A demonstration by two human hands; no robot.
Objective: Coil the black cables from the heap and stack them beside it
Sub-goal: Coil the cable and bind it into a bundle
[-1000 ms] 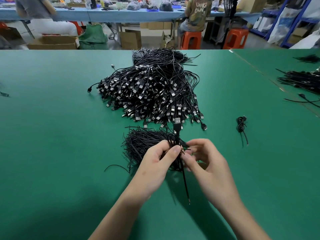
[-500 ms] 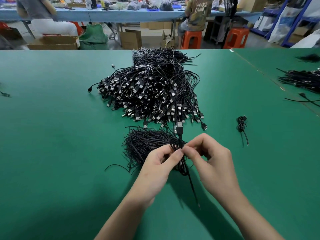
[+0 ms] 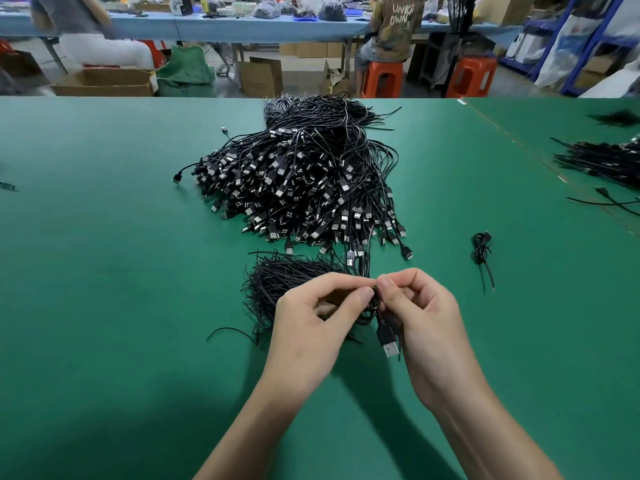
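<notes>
Green table [image 3: 104, 306] carries a heap of black USB cables [image 3: 304, 181] at the centre, one coiled cable [image 3: 481, 251] lying well apart to its right. Nearer, left hand [image 3: 311, 327] and right hand [image 3: 426, 323] both pinch a looped cable [image 3: 375, 301] between them, its USB plug [image 3: 387, 339] hanging down. Beyond, a seated person's shirt [image 3: 398, 29] reads partly "UNK", "OWN".

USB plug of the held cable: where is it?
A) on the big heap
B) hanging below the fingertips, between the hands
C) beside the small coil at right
B: the plug hangs just below where the left hand and right hand pinch the cable.
</notes>
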